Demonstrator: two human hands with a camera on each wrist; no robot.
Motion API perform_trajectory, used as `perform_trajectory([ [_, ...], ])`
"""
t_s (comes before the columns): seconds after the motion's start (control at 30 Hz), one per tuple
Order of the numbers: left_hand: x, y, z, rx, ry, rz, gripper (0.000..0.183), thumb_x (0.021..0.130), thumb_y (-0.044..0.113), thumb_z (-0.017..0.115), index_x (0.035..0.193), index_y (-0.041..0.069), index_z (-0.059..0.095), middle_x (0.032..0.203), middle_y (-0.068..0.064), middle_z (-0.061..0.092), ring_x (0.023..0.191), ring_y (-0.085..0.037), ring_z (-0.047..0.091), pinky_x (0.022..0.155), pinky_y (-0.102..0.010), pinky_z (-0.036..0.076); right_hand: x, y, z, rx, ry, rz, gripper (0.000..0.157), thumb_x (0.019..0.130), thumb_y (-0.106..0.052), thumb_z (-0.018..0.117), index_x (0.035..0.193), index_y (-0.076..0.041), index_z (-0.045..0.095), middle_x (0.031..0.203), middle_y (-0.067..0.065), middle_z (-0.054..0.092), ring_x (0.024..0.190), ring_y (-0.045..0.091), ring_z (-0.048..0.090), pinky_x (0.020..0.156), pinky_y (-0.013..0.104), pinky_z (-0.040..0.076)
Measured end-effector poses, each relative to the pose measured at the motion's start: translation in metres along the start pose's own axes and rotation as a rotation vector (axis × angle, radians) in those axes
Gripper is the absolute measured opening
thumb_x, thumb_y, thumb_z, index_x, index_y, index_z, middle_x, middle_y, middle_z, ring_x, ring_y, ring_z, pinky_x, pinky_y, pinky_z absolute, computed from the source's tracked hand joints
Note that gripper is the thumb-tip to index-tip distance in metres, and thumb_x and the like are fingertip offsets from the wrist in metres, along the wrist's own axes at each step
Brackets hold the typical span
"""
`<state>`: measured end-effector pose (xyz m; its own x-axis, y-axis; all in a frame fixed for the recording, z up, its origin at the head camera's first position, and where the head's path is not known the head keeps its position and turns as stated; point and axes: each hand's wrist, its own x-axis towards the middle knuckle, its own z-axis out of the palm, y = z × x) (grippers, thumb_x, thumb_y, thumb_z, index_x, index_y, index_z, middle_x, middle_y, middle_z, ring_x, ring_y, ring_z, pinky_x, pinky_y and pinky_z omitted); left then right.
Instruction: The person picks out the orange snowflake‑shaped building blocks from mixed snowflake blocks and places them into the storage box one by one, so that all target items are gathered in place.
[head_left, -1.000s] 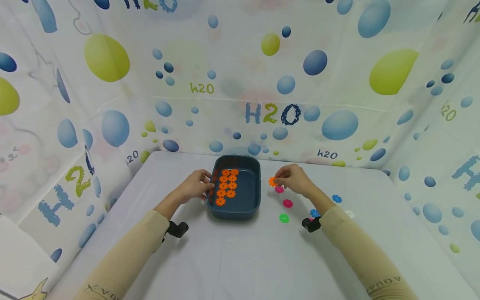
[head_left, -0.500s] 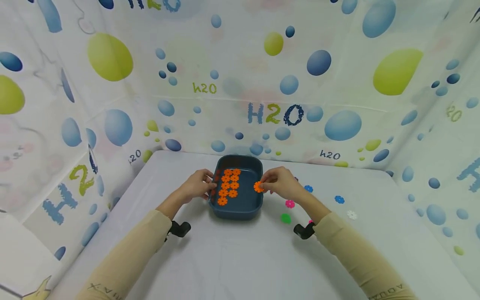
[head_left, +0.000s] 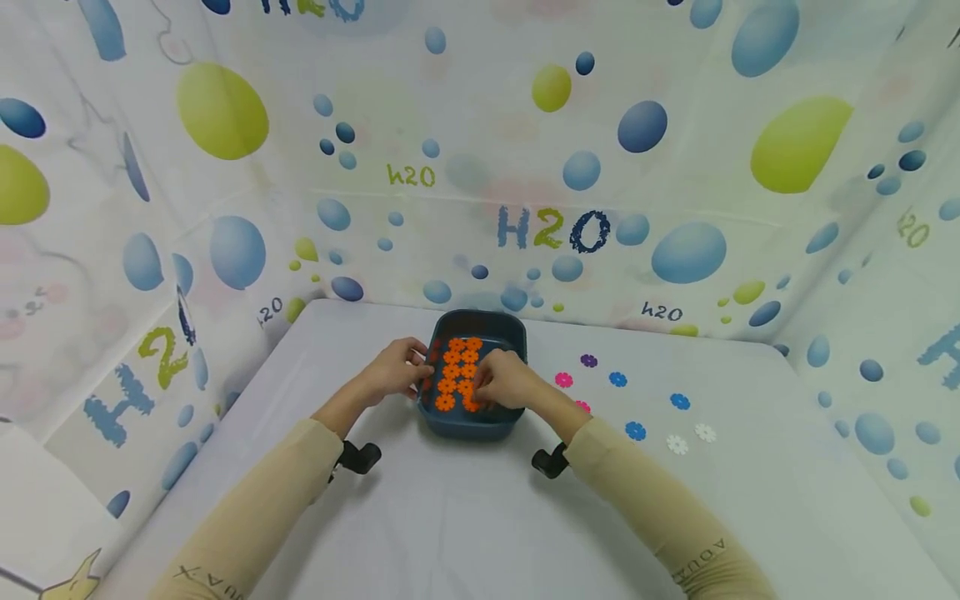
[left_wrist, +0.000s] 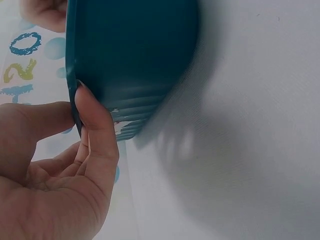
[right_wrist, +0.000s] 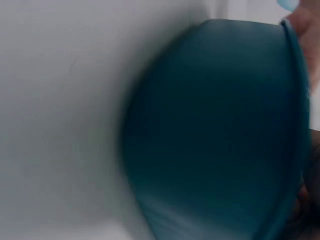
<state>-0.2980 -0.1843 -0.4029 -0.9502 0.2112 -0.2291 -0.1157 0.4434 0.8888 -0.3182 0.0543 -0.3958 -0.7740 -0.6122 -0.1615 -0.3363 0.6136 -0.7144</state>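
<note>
A dark blue rectangular basin [head_left: 471, 431] stands on the table, with orange flower-shaped discs [head_left: 452, 357] laid in two columns on its floor. My left hand [head_left: 390, 369] holds the basin's left rim; in the left wrist view, thumb and fingers of that hand [left_wrist: 70, 170] pinch the edge of the teal-looking wall [left_wrist: 135, 45]. Reaching over the right side, my right hand [head_left: 506, 380] is inside the basin. Its fingertips pinch an orange disc [head_left: 470, 403] at the near end of the right column. The basin wall [right_wrist: 215, 130] hides most of this hand in the right wrist view.
Loose flower-shaped discs lie right of the basin: purple [head_left: 588, 361], pink [head_left: 563, 380], several blue [head_left: 636, 431] and white [head_left: 677, 445]. The right forearm passes over part of this group. A patterned curtain [head_left: 551, 275] rises behind the table.
My right hand has carried an orange disc leftward from the table, over the right rim and down into the basin. The left hand keeps its hold on the rim.
</note>
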Motion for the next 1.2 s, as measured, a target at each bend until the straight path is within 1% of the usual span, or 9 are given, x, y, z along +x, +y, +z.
perform_trajectory([
  [0.13,0.0,0.0,0.002,0.005,0.0,-0.003,0.041,0.103,0.005,0.058,0.137,-0.011,0.043,0.1,-0.016,0.056,0.073,-0.02,0.061,0.062,-0.032,0.06,0.009,-0.001,0.01,-0.105,-0.038,0.033,0.006,0.093,-0.006,0.074,0.088,-0.005,0.076,0.079,0.002,0.072,0.069,0.014,0.067,0.067,0.027,0.058],
  [0.27,0.0,0.0,0.003,-0.003,-0.003,0.001,0.04,0.103,0.005,0.058,0.137,-0.011,0.043,0.1,-0.016,0.056,0.073,-0.02,0.061,0.062,-0.033,0.06,0.013,-0.003,0.014,-0.162,-0.033,0.074,0.006,0.094,-0.008,0.074,0.092,-0.004,0.078,0.082,0.003,0.073,0.074,0.015,0.065,0.073,0.03,0.058],
  [0.4,-0.001,0.001,0.003,-0.012,-0.006,0.002,0.041,0.103,0.005,0.058,0.137,-0.011,0.043,0.102,-0.016,0.056,0.075,-0.02,0.061,0.063,-0.034,0.06,0.016,-0.002,0.015,-0.163,-0.012,0.105,0.008,0.094,-0.008,0.073,0.097,-0.003,0.079,0.082,0.003,0.073,0.075,0.015,0.066,0.076,0.031,0.059],
  [0.6,0.0,0.003,0.004,-0.015,-0.003,0.003,0.042,0.103,0.006,0.06,0.138,-0.011,0.043,0.103,-0.016,0.055,0.077,-0.021,0.06,0.064,-0.035,0.06,0.017,0.001,0.017,-0.158,0.021,0.106,0.005,0.09,-0.006,0.077,0.095,-0.005,0.078,0.083,0.003,0.073,0.075,0.015,0.066,0.074,0.03,0.058],
  [0.8,0.001,0.004,0.004,-0.002,-0.008,0.004,0.042,0.103,0.006,0.059,0.137,-0.011,0.043,0.103,-0.016,0.056,0.077,-0.02,0.06,0.063,-0.034,0.06,0.019,0.003,0.018,-0.157,0.025,0.135,0.004,0.089,-0.006,0.078,0.094,-0.005,0.077,0.088,0.004,0.073,0.08,0.017,0.065,0.073,0.031,0.058],
  [0.9,0.001,0.004,0.003,0.007,-0.003,0.003,0.041,0.103,0.006,0.059,0.137,-0.011,0.044,0.103,-0.017,0.056,0.079,-0.021,0.061,0.064,-0.034,0.06,0.018,0.001,0.016,-0.187,0.032,0.118,0.009,0.091,-0.009,0.077,0.098,-0.004,0.076,0.092,0.006,0.072,0.082,0.018,0.064,0.075,0.032,0.058],
  [1.0,0.002,0.001,0.003,0.016,-0.007,-0.008,0.041,0.103,0.008,0.059,0.138,-0.01,0.044,0.103,-0.016,0.057,0.079,-0.021,0.061,0.065,-0.034,0.061,0.01,-0.003,0.01,-0.191,0.048,0.063,0.016,0.092,-0.011,0.076,0.105,-0.001,0.075,0.096,0.008,0.072,0.084,0.019,0.064,0.078,0.034,0.059],
  [1.1,0.003,-0.003,0.002,0.044,-0.023,-0.007,0.042,0.105,0.013,0.059,0.139,-0.007,0.045,0.104,-0.016,0.059,0.079,-0.022,0.062,0.066,-0.035,0.061,-0.008,-0.007,-0.005,-0.173,0.08,-0.01,0.02,0.094,-0.013,0.075,0.108,-0.001,0.073,0.099,0.007,0.073,0.086,0.019,0.065,0.079,0.033,0.059],
  [1.2,0.0,-0.006,-0.006,0.101,-0.043,0.017,0.042,0.107,0.021,0.055,0.14,-0.003,0.047,0.107,-0.018,0.059,0.077,-0.024,0.061,0.065,-0.036,0.061,-0.03,-0.007,-0.027,-0.175,0.137,-0.083,0.019,0.096,-0.016,0.073,0.109,-0.003,0.073,0.102,0.006,0.072,0.089,0.018,0.065,0.079,0.032,0.058],
])
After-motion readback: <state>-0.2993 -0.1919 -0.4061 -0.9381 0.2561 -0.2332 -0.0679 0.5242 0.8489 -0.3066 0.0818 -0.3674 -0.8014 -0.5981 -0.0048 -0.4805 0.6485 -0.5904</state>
